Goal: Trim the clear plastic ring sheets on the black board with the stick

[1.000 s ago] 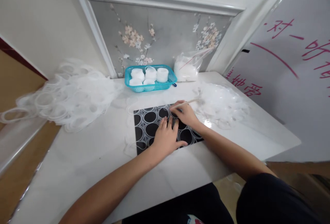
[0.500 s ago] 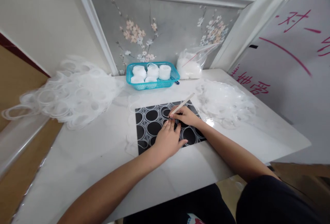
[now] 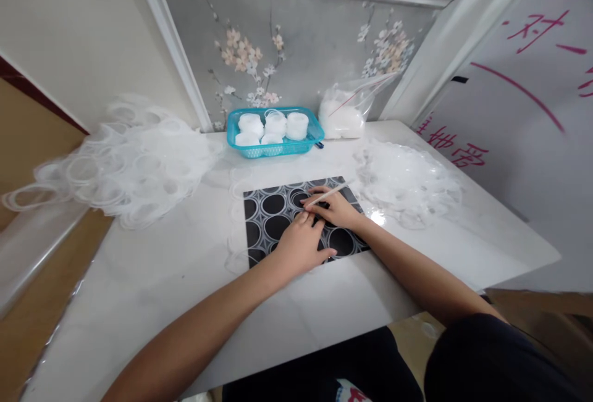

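Observation:
A black sheet (image 3: pixel 277 227) patterned with pale circles lies on the white table in front of me. Flat across its middle rests my left hand (image 3: pixel 300 244), with the fingers stretched out and the thumb apart. My right hand (image 3: pixel 337 209) is closed around a slim white pen-like stick (image 3: pixel 332 191), held slanting with its lower end by my left fingertips. What that lower end touches is too small to tell. A thin clear ring (image 3: pixel 241 257) overlaps the sheet's left edge.
A blue basket (image 3: pixel 236 142) holding several stacks of white rings stands at the back. Beside it leans a clear bag (image 3: pixel 343 118) with white contents. Loose translucent rings form a heap (image 3: pixel 152 167) on the left and another heap (image 3: pixel 407 183) on the right.
My right hand has tipped the stick lower, so it lies flatter over the hand. My left hand stays about where it was on the sheet. The view has shifted slightly.

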### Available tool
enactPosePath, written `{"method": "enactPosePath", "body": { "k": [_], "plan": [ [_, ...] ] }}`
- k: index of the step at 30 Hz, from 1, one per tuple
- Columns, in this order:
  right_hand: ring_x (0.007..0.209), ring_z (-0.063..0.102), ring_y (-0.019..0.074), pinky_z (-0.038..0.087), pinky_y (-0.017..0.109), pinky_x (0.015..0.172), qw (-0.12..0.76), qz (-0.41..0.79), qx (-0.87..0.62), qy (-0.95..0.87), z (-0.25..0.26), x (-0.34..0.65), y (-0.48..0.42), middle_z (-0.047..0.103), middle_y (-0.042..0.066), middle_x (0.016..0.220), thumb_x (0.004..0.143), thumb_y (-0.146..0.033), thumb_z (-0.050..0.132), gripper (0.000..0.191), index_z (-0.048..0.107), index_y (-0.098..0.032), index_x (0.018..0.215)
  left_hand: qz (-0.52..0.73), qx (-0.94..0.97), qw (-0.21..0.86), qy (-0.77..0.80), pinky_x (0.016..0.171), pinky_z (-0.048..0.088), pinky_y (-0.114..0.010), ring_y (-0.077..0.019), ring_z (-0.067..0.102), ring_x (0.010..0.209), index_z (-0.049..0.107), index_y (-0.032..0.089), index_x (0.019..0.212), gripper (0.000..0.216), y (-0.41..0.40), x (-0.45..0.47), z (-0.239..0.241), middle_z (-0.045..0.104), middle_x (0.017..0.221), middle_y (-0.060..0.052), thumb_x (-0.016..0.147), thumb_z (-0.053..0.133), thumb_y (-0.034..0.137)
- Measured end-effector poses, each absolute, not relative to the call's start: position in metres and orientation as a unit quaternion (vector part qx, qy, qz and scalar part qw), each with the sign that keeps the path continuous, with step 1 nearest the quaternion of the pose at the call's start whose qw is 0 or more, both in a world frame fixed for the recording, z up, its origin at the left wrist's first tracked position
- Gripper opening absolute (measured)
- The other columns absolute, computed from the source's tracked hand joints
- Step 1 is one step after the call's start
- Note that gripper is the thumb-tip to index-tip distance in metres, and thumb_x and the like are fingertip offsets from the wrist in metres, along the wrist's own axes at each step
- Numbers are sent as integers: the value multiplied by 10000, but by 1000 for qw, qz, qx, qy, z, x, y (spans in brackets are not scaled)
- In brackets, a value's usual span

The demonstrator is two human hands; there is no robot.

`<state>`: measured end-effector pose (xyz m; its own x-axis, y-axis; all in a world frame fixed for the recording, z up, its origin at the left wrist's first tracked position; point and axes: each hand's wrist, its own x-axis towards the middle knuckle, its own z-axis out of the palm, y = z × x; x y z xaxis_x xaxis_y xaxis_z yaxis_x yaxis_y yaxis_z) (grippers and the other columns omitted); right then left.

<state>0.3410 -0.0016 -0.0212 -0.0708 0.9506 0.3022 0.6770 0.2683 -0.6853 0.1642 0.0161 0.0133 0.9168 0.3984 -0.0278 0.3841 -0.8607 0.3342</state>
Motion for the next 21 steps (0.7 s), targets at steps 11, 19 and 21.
{"method": "enactPosePath", "body": {
  "k": [11, 19, 21],
  "plan": [
    [1017, 664, 261, 481, 453, 977, 546, -38, -694, -467, 41, 391, 83, 741, 134, 1009, 950, -163, 368, 345, 713, -150, 930, -4, 958, 233, 168, 1095, 428, -485, -353, 441, 1393, 574, 161, 1370, 730, 27, 157, 25, 486, 1489, -170, 826, 653, 641],
    [892, 722, 237, 555, 376, 866, 453, 207, -581, -643, -8, 289, 35, 784, 64, 896, 868, -239, 633, 167, 746, -204, 750, 16, 969, 95, 227, 1120, 384, -486, -382, 463, 1369, 497, 5, 1386, 819, 15, 128, 28, 498, 1432, -292, 884, 573, 648],
    [878, 727, 233, 567, 368, 843, 456, 243, -563, -645, -15, 284, 30, 783, 66, 898, 866, -272, 644, 155, 750, -201, 778, 8, 963, 59, 263, 1123, 379, -497, -389, 466, 1365, 514, -23, 1360, 820, 20, 115, 20, 499, 1421, -310, 884, 578, 642]
  ]
}}
